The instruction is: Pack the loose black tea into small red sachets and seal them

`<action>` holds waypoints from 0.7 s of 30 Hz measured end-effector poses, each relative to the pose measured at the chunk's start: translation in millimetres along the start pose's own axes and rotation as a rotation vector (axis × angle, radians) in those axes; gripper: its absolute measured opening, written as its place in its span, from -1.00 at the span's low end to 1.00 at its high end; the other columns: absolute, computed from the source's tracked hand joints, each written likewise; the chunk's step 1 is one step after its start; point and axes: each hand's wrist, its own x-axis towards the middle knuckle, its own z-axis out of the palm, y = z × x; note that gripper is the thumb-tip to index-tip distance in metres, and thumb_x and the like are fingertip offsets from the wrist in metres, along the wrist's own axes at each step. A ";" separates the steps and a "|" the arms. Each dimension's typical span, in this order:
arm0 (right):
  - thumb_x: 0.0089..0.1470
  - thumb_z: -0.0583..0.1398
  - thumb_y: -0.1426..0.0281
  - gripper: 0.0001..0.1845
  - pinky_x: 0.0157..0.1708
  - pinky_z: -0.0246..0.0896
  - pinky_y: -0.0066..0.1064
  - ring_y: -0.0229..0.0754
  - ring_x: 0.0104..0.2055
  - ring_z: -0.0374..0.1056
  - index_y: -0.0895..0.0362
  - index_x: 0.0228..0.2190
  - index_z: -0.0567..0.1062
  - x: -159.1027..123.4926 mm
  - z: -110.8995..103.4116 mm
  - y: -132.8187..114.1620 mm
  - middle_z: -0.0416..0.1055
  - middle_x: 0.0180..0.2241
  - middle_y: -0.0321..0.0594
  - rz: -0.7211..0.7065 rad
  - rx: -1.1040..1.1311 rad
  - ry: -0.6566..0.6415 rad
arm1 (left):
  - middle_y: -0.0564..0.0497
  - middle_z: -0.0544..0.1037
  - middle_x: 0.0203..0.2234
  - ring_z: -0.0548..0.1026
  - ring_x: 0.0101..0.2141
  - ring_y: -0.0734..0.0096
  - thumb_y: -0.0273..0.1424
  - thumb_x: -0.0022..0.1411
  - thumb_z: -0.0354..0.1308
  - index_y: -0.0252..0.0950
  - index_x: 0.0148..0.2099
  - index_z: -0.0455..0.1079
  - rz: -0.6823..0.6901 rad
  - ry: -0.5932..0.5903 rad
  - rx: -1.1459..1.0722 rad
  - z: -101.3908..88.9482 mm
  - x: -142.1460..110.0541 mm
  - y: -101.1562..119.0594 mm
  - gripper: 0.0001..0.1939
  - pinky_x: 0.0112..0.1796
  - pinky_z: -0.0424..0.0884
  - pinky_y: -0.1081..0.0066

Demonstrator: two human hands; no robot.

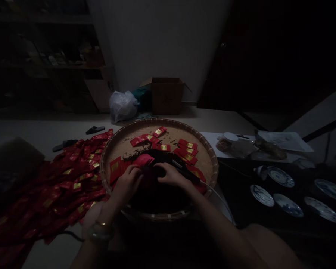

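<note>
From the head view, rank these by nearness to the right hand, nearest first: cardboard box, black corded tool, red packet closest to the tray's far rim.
From the right hand:
1. Black corded tool: just to its right, inside the tray.
2. Red packet: ahead, near the far rim.
3. Cardboard box: farthest, beyond the tray.

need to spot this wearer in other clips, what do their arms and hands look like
Both the left hand and right hand are bare, without gloves, and no sleeve shows on either forearm. The left wrist carries a thin gold-coloured bracelet and a thicker, pale, rounded bangle. Nothing shows on the right wrist. It is too dark to tell about rings.
</note>
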 end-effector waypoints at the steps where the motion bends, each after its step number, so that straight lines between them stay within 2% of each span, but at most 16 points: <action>1: -0.16 0.29 0.48 -0.49 -0.05 0.17 -0.30 -0.14 -0.09 0.30 0.09 -0.08 0.42 0.5 -0.7 4.5 0.38 -0.14 -0.18 0.002 0.033 0.000 | -0.15 0.44 -0.15 0.48 -0.23 0.23 -0.38 0.25 0.00 -0.28 -0.28 0.36 0.027 0.039 0.066 0.0 0.5 0.2 -0.87 -0.30 0.45 0.29; 3: -0.18 0.29 0.49 -0.56 -0.06 0.17 -0.29 -0.12 -0.10 0.31 0.12 -0.16 0.46 1.5 -0.3 11.0 0.40 -0.16 -0.18 0.036 0.067 0.004 | -0.16 0.42 -0.10 0.43 -0.17 0.17 -0.37 0.23 0.05 -0.27 -0.34 0.40 0.090 0.104 0.174 -2.4 1.3 1.4 -0.86 -0.24 0.44 0.23; 5: -0.21 0.29 0.50 -0.59 -0.07 0.17 -0.28 -0.11 -0.12 0.32 0.15 -0.20 0.47 2.5 1.5 14.0 0.42 -0.18 -0.18 0.065 0.106 0.020 | -0.11 0.45 -0.16 0.41 -0.18 0.20 -0.40 0.22 0.08 -0.23 -0.34 0.44 0.171 0.130 0.216 -6.3 2.3 2.8 -0.87 -0.19 0.42 0.21; 10: -0.22 0.25 0.50 -0.65 -0.12 0.18 -0.31 -0.14 -0.19 0.33 0.15 -0.26 0.47 2.9 2.4 12.2 0.44 -0.26 -0.26 0.095 0.311 0.066 | -0.02 0.51 -0.35 0.39 -0.34 0.37 -0.44 0.26 0.04 -0.20 -0.31 0.47 0.347 0.042 0.133 -10.4 4.3 0.1 -0.82 -0.28 0.40 0.37; 14: -0.22 0.24 0.45 -0.60 -0.23 0.19 -0.36 -0.21 -0.31 0.31 0.13 -0.22 0.48 0.8 -3.5 7.6 0.42 -0.36 -0.33 0.169 0.500 0.080 | -0.02 0.49 -0.39 0.40 -0.34 0.40 -0.41 0.30 -0.02 -0.22 -0.25 0.46 0.295 -0.073 0.108 -7.3 2.7 -7.0 -0.79 -0.35 0.37 0.46; 18: -0.27 0.29 0.41 -0.69 -0.31 0.20 -0.40 -0.24 -0.36 0.29 0.13 -0.34 0.49 -1.0 -11.5 -0.8 0.40 -0.42 -0.36 0.258 0.678 0.103 | 0.01 0.43 -0.38 0.40 -0.40 0.50 -0.42 0.28 -0.02 -0.19 -0.17 0.47 0.203 -0.182 0.028 -5.3 0.8 -5.9 -0.77 -0.40 0.34 0.54; 21: -0.30 0.31 0.41 -0.71 -0.32 0.24 -0.40 -0.24 -0.35 0.32 0.14 -0.39 0.48 -1.4 -19.3 -8.6 0.42 -0.41 -0.34 0.292 0.818 0.115 | 0.03 0.44 -0.37 0.41 -0.38 0.49 -0.40 0.23 0.04 -0.18 -0.19 0.47 0.136 -0.170 -0.098 -4.1 2.3 0.1 -0.82 -0.38 0.36 0.53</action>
